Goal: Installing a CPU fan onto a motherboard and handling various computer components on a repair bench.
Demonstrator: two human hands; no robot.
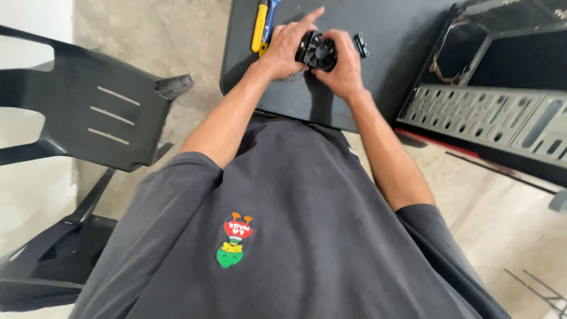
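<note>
At the far left stands a dark grey moulded plastic chair, and on the matte black tabletop a yellow-and-blue-handled hand tool lies just beside the left hand. That hand grips the small round black cooling fan from its left side, forefinger stretched out, while the right hand clasps it from the right, holding it just above the table. The fan is best kept steady low over the tabletop, clear of the small black clip-like part and the open grey perforated metal computer case further right.

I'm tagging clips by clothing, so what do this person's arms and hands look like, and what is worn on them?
Both hands, left and right, are bare, with no gloves, and no rings or watch show. The forearms are bare too. Loose short sleeves of a dark grey T-shirt end near the elbows. The shirt front bears a small red, yellow and green cartoon patch.
</note>
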